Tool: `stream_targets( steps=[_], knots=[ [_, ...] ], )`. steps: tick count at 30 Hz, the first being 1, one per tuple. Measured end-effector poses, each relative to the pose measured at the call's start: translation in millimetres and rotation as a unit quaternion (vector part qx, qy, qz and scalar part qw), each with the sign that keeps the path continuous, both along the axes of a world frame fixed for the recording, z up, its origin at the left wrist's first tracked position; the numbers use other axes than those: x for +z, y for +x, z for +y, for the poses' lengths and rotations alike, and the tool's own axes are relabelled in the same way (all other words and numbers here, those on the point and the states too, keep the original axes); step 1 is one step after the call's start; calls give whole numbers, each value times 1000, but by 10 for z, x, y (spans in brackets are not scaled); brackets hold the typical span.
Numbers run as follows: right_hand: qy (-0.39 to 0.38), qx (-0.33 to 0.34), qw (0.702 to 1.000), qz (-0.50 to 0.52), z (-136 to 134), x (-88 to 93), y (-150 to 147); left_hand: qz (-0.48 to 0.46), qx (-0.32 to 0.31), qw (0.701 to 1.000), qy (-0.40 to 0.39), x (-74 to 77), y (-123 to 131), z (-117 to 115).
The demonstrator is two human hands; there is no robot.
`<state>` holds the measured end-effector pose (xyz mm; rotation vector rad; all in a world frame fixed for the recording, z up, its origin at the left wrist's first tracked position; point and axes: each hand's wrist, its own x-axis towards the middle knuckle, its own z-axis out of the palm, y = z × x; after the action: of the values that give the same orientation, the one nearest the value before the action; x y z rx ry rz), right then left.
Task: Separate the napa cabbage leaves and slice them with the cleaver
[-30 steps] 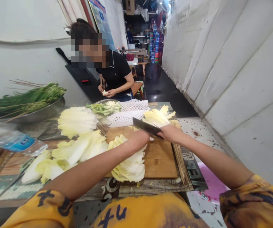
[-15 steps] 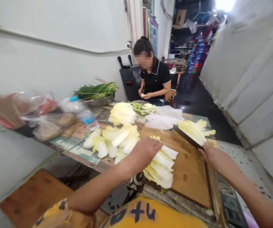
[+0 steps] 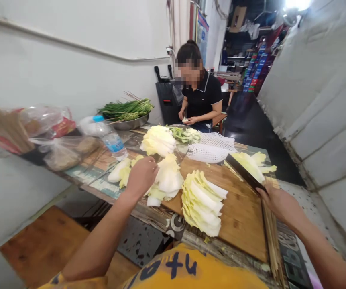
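My left hand (image 3: 142,176) is closed on a napa cabbage leaf (image 3: 169,179) at the left edge of the wooden cutting board (image 3: 239,212), among a loose pile of cabbage leaves (image 3: 121,173). A stack of cut cabbage pieces (image 3: 202,202) lies on the board near me. My right hand (image 3: 277,202) grips the handle of a cleaver (image 3: 244,173) at the board's right side, its blade pointing away over more cabbage (image 3: 251,162).
Across the table a person in a black shirt (image 3: 201,100) holds a small piece of food. A metal bowl of green stalks (image 3: 126,112), a water bottle (image 3: 111,138), plastic bags (image 3: 58,152), white foam netting (image 3: 212,148) and another cabbage stack (image 3: 158,140) crowd the table. A wooden stool (image 3: 43,245) stands lower left.
My left hand left the cut stack on the board and moved left to the leaf pile, closing on a leaf. The cleaver hand stayed at the right.
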<state>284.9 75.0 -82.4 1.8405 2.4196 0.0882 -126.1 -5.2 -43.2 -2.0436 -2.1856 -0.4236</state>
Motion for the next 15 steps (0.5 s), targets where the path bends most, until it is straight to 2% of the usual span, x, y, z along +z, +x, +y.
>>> stream_targets(
  steps=[3,5,7,9,12,15],
  knots=[
    [0,-29,1000,10,-39,29,-10,-73,16,997,0,234,344,62],
    [2,-44,999,14,-68,27,-11,-69,-51,995,-45,360,664,216],
    [2,-55,998,21,-95,23,-11,-48,-120,989,-78,421,1031,447],
    [3,-60,998,31,-118,30,-16,-25,-157,982,-98,398,1413,704],
    [4,-60,997,47,-141,60,-31,-2,-206,970,-132,239,1933,1013],
    [2,-59,996,61,-150,93,-43,10,-272,945,-181,69,2243,1170]
  ],
)
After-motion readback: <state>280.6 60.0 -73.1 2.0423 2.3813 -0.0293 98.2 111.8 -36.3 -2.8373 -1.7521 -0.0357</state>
